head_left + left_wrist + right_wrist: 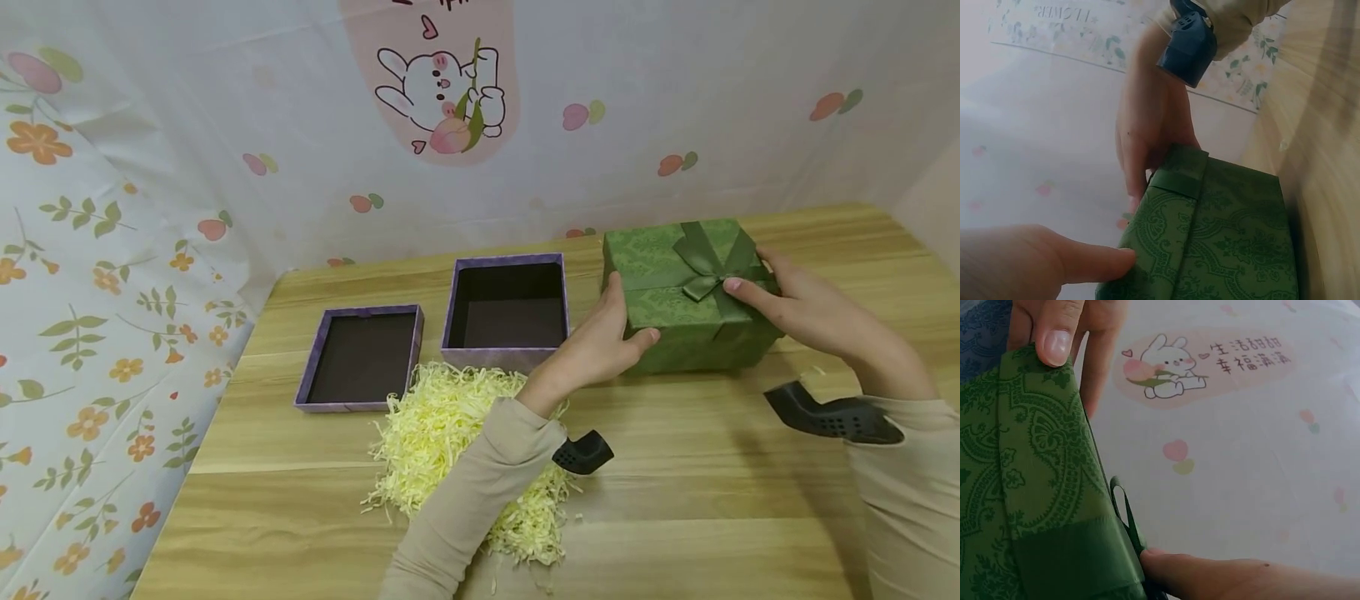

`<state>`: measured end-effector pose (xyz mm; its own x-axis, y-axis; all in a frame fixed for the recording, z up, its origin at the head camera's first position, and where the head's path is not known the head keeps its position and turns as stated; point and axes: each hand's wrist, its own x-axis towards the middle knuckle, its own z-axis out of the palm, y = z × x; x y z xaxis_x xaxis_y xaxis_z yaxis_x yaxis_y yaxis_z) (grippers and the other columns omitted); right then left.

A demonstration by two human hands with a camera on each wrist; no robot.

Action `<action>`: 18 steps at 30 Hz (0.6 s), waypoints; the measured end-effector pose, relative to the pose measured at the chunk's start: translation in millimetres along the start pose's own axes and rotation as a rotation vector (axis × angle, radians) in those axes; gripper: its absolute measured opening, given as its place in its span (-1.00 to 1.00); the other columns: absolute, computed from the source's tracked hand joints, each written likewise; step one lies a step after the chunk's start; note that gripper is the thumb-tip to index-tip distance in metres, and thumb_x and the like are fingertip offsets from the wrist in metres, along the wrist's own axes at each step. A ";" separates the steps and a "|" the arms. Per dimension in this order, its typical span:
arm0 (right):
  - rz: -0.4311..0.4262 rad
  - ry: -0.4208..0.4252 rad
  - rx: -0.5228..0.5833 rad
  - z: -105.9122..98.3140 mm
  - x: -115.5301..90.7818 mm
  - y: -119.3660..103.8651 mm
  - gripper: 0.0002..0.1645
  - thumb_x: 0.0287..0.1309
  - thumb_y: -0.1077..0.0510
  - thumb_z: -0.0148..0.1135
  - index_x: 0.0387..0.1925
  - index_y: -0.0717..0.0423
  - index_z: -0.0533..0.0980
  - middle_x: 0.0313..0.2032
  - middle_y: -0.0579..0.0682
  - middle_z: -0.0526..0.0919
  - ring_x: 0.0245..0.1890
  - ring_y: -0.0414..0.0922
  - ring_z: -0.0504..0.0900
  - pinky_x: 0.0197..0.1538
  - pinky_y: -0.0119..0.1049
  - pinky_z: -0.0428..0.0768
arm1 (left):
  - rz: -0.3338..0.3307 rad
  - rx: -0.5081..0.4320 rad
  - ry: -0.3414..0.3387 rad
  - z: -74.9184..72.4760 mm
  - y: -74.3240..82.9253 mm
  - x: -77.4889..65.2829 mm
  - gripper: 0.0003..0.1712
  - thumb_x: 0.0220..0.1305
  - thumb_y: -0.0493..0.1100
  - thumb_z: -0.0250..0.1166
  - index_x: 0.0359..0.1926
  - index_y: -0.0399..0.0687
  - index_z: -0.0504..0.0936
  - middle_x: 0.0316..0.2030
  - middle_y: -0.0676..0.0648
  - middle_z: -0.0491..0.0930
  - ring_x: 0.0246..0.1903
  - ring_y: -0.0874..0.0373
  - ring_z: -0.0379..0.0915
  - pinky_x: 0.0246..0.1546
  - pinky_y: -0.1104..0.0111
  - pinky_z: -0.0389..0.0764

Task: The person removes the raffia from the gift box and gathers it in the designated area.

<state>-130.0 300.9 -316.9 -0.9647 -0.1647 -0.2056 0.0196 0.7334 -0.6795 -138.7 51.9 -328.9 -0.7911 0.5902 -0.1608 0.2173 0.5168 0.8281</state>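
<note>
A green patterned gift box [697, 354] with a ribbon bow [712, 275] on its lid [648, 254] is on the right of the table in the head view. My left hand [596, 342] grips its left side, the thumb at the lid's front corner. At the other side, my right hand [810, 304] holds the lid, the thumb by the bow and the fingers round the side. The lid sits on the box in the left wrist view, where its edge overlaps the box wall [1241, 244]. Some fingertips are hidden behind the box.
Left of the green box stands an open purple box [502, 358] with a dark inside. Beside it lies its shallow purple lid [360, 406], inside up. Pale yellow shredded paper [442, 417] is heaped in front, partly under my left forearm. A patterned cloth [300, 125] hangs behind the table.
</note>
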 end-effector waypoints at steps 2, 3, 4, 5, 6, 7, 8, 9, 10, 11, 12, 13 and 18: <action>-0.026 0.020 -0.009 0.5 -0.3 -0.7 -0.05 0.38 -0.15 -0.16 0.40 0.30 -0.38 0.27 0.54 -0.03 0.24 0.47 -0.05 0.06 0.38 0.08 | 0.007 0.003 0.009 -0.3 1.5 -0.6 -0.05 0.38 -0.04 0.07 0.42 -0.10 -0.45 0.43 -0.02 -0.40 0.35 0.33 -0.41 0.30 0.46 -0.09; -0.037 0.030 -0.018 1.0 -0.7 -1.4 -0.06 0.38 -0.13 -0.15 0.40 0.31 -0.36 0.26 0.54 -0.01 0.23 0.47 -0.03 0.06 0.38 0.09 | 0.008 0.001 0.011 -0.4 2.1 -0.9 -0.05 0.38 -0.04 0.07 0.43 -0.09 -0.44 0.43 -0.02 -0.40 0.35 0.33 -0.41 0.30 0.47 -0.08; -0.054 0.037 -0.020 1.6 -0.9 -2.0 -0.07 0.38 -0.11 -0.13 0.40 0.33 -0.34 0.25 0.54 0.02 0.23 0.46 0.00 0.06 0.37 0.10 | 0.008 0.000 0.014 -0.6 2.6 -1.2 -0.05 0.38 -0.03 0.07 0.43 -0.08 -0.44 0.43 -0.01 -0.40 0.35 0.34 -0.42 0.30 0.46 -0.08; -0.061 0.042 -0.027 2.1 -1.1 -2.7 -0.07 0.38 -0.10 -0.12 0.40 0.33 -0.34 0.25 0.54 0.02 0.22 0.46 0.01 0.06 0.37 0.10 | 0.007 0.000 0.016 -0.8 2.9 -1.5 -0.05 0.38 -0.03 0.07 0.43 -0.07 -0.44 0.43 0.00 -0.39 0.35 0.34 -0.41 0.30 0.46 -0.07; -0.070 0.043 -0.031 2.6 -1.2 -3.4 -0.07 0.38 -0.10 -0.11 0.40 0.33 -0.34 0.25 0.54 0.03 0.22 0.46 0.02 0.06 0.36 0.11 | 0.009 -0.003 0.019 -1.2 3.2 -1.9 -0.06 0.38 -0.03 0.07 0.43 -0.07 -0.44 0.43 0.00 -0.39 0.35 0.34 -0.42 0.30 0.45 -0.08; -0.073 0.041 -0.032 2.9 -1.4 -4.1 -0.07 0.38 -0.09 -0.11 0.40 0.32 -0.34 0.25 0.53 0.04 0.22 0.45 0.02 0.07 0.36 0.11 | 0.011 -0.006 0.021 -1.7 3.2 -2.2 -0.06 0.38 -0.03 0.07 0.43 -0.06 -0.43 0.43 0.00 -0.39 0.35 0.34 -0.42 0.30 0.45 -0.07; -0.064 0.038 -0.031 3.0 -2.0 -4.9 -0.06 0.38 -0.10 -0.11 0.41 0.31 -0.36 0.26 0.53 0.02 0.23 0.45 0.01 0.07 0.36 0.11 | 0.012 -0.004 0.024 -2.3 3.4 -2.7 -0.06 0.38 -0.02 0.07 0.43 -0.06 -0.43 0.43 0.00 -0.38 0.35 0.33 -0.41 0.30 0.44 -0.06; -0.052 0.031 -0.032 2.9 -2.4 -5.6 -0.05 0.38 -0.12 -0.12 0.41 0.29 -0.38 0.27 0.54 0.00 0.23 0.46 0.00 0.07 0.37 0.10 | 0.014 -0.003 0.026 -3.1 3.5 -3.1 -0.07 0.39 -0.02 0.06 0.43 -0.05 -0.42 0.43 0.00 -0.37 0.35 0.33 -0.40 0.31 0.43 -0.06; -0.041 0.024 -0.034 2.7 -2.7 -6.2 -0.04 0.37 -0.14 -0.14 0.41 0.28 -0.40 0.28 0.54 -0.02 0.24 0.46 -0.01 0.08 0.37 0.10 | 0.014 0.000 0.029 -4.0 3.8 -3.5 -0.07 0.39 -0.01 0.06 0.44 -0.05 -0.41 0.43 0.01 -0.36 0.35 0.33 -0.40 0.31 0.43 -0.06; -0.025 0.019 -0.038 2.3 -3.1 -6.9 -0.03 0.37 -0.16 -0.15 0.41 0.26 -0.42 0.28 0.54 -0.05 0.24 0.47 -0.03 0.08 0.38 0.09 | 0.016 0.000 0.029 -4.9 4.0 -3.9 -0.08 0.39 0.00 0.06 0.44 -0.04 -0.41 0.43 0.01 -0.36 0.35 0.33 -0.39 0.31 0.43 -0.05; -0.016 0.017 -0.039 1.9 -3.4 -7.5 -0.03 0.37 -0.18 -0.16 0.41 0.25 -0.42 0.28 0.54 -0.05 0.24 0.47 -0.03 0.08 0.38 0.09 | 0.018 -0.001 0.029 -5.9 4.2 -4.3 -0.08 0.39 0.00 0.05 0.44 -0.04 -0.40 0.43 0.02 -0.35 0.35 0.34 -0.38 0.31 0.42 -0.05; -0.009 0.017 -0.038 1.6 -3.6 -8.2 -0.02 0.37 -0.19 -0.17 0.41 0.25 -0.42 0.28 0.54 -0.04 0.24 0.47 -0.03 0.08 0.38 0.09 | 0.019 -0.003 0.029 -6.9 4.3 -4.7 -0.08 0.39 0.01 0.05 0.44 -0.03 -0.40 0.43 0.03 -0.35 0.35 0.34 -0.37 0.31 0.42 -0.04; -0.009 0.031 -0.048 0.6 -5.1 -11.9 -0.03 0.37 -0.19 -0.17 0.41 0.25 -0.40 0.28 0.54 -0.02 0.23 0.48 -0.02 0.06 0.38 0.10 | 0.022 -0.013 0.025 -10.5 4.3 -6.5 -0.08 0.38 0.02 0.06 0.44 -0.03 -0.39 0.43 0.04 -0.31 0.36 0.32 -0.29 0.30 0.39 0.03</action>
<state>-125.2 292.6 -308.2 -0.9724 -0.1517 -0.1772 -0.0011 0.7627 -0.6467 -138.6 43.8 -318.7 -0.8006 0.5852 -0.1291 0.2272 0.4958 0.8382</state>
